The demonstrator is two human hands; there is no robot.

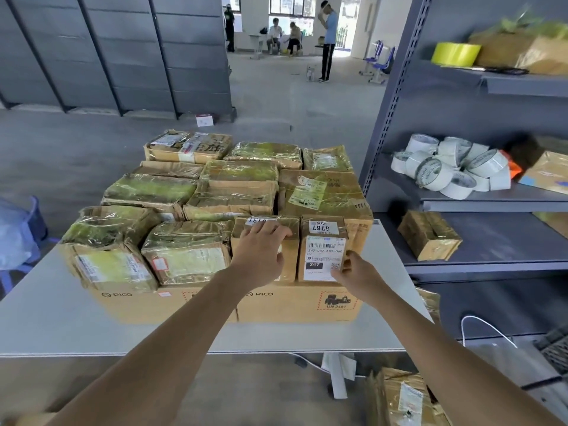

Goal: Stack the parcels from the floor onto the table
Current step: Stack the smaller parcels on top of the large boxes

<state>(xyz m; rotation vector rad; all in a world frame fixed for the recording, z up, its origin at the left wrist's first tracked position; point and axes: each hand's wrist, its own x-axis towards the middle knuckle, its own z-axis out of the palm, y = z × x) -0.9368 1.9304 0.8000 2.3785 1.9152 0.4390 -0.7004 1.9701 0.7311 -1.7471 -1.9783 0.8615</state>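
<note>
You're seating two small parcels on the PICO boxes (295,302) on the desk (46,318): left grip (261,253) flat on the brown parcel (289,256), right grip (353,272) pinching the 6767 parcel (324,241); next, fetch the floor parcel (402,398).

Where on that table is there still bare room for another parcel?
Bare table lies left of the PICO boxes, plus a strip along the near edge and a sliver right of them. The top layer of parcels is packed tight.
</note>
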